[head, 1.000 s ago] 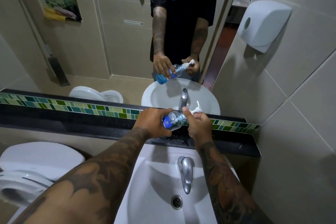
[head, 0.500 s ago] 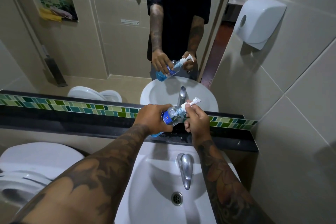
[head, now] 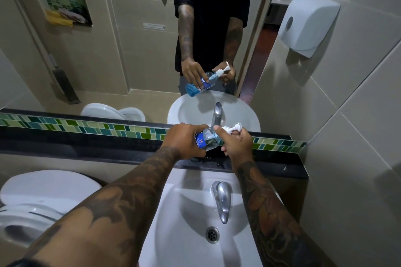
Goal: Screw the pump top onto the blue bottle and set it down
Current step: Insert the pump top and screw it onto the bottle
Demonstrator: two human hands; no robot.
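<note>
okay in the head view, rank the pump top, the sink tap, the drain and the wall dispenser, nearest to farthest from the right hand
1. pump top, touching the right hand
2. sink tap, below the hand
3. drain, in the basin beyond the tap
4. wall dispenser, high on the right wall

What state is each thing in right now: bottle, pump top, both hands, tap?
Blue bottle: tilted, held over the ledge.
Pump top: on the bottle neck.
Left hand: gripping the bottle.
Right hand: fingers on the pump collar.
Tap: no water running.
</note>
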